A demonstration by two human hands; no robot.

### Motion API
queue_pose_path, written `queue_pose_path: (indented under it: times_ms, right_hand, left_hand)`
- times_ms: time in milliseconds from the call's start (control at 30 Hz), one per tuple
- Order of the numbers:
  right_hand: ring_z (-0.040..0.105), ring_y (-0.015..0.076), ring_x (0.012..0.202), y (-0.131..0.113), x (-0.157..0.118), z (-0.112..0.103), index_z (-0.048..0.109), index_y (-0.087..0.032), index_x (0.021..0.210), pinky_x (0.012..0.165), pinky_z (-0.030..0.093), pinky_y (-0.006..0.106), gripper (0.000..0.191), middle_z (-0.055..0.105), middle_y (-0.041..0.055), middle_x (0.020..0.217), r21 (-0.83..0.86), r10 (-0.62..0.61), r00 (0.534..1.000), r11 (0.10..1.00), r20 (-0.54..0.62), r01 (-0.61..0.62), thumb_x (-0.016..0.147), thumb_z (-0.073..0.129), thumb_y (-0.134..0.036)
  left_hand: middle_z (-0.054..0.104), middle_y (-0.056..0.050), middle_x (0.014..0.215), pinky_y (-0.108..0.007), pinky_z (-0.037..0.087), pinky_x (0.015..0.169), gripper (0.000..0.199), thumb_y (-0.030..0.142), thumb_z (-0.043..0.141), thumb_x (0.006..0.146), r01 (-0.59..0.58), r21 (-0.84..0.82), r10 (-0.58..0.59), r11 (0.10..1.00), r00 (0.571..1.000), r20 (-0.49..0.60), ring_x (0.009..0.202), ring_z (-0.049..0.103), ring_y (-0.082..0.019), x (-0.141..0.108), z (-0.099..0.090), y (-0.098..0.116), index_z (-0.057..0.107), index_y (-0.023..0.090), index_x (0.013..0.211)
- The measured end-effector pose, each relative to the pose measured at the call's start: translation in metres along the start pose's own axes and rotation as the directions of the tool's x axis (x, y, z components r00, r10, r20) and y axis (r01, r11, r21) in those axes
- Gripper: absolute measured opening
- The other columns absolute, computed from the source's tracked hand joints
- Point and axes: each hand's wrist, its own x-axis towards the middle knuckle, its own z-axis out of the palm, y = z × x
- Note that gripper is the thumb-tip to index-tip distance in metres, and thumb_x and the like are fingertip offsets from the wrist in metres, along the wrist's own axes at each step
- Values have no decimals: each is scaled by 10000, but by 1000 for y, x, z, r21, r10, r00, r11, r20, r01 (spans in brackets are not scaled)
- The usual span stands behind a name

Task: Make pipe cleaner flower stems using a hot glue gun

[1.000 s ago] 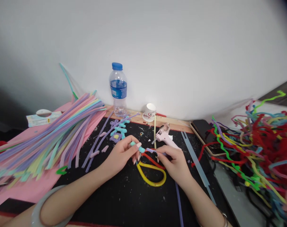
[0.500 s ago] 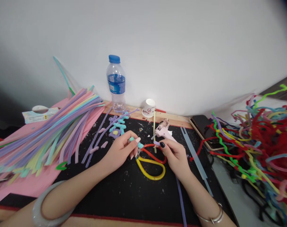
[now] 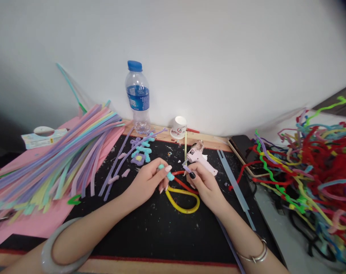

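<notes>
Over a black mat point(image 3: 156, 236), left fingers point(image 3: 160, 176) pinch a turquoise fuzzy piece point(image 3: 170, 176) and right fingers point(image 3: 198, 181) a purple strip point(image 3: 186, 168).

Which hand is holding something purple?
The right hand. It pinches a purple fuzzy stem, while the left hand holds a turquoise fuzzy piece instead.

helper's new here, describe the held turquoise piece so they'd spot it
Find the black mat, then the left hand above it. The short, bumpy turquoise piece is pinched there; unlike the larger turquoise shape lying beyond, it is held.
</notes>
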Motion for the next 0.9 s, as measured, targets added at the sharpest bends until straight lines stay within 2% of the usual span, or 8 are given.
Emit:
queue_pose_path:
  times_ms: [167, 400, 533, 633, 767, 900]
  right_hand:
    - [394, 106, 565, -1, 1, 0, 496, -191, 749, 550, 328, 234, 290, 448, -26, 648, -32, -28, 1000, 999, -14, 27, 957, 385, -359]
    - [387, 89, 482, -1, 2, 1, 569, -167, 807, 470, 312, 218, 328, 445, -38, 560, 84, 75, 997, 993, 31, -77, 950, 384, -398]
    - [342, 76, 427, -2, 1, 1, 505, -176, 875, 451, 293, 209, 257, 412, -78, 492, 140, 92, 995, 985, 39, -97, 943, 395, -398]
    - [366, 77, 418, -2, 1, 0, 448, -196, 878, 462, 319, 209, 194, 448, -85, 489, 184, 90, 994, 978, 58, -100, 925, 435, -383]
    - [428, 91, 473, -4, 1, -1, 550, -173, 806, 475, 345, 219, 189, 500, -43, 548, 83, 88, 995, 992, 50, -92, 865, 534, -351]
    - [464, 105, 532, -9, 3, -3, 627, -155, 690, 492, 358, 226, 177, 557, -4, 608, -22, 20, 1000, 1000, 18, -20, 816, 594, -275]
  left_hand:
    - [541, 66, 519, -198, 390, 475, 221, 381, 441, 922, -3, 6, 3, 1000, 1000, 1, 439, 460, -77, 0, 1, 1, 456, 189, 814]
    - [545, 58, 534, -204, 381, 490, 222, 375, 446, 916, 13, 13, -13, 1000, 1000, -9, 448, 458, -81, -2, 2, 4, 469, 183, 808]
    - [543, 53, 543, -212, 379, 500, 228, 377, 445, 913, 13, 23, -13, 1000, 1000, -19, 452, 457, -87, -1, 2, 5, 466, 183, 793]
    - [543, 45, 555, -220, 389, 513, 249, 382, 427, 918, 4, 25, -4, 1000, 1000, -18, 465, 467, -94, -1, 1, 5, 457, 184, 768]
    - [546, 40, 548, -222, 399, 498, 261, 389, 414, 920, 3, 40, -2, 999, 1000, -10, 457, 480, -101, -2, 1, 4, 451, 187, 759]
    - [562, 39, 542, -211, 406, 478, 257, 387, 423, 915, 11, 96, -12, 995, 1000, 12, 438, 494, -97, -3, 1, 6, 476, 182, 769]
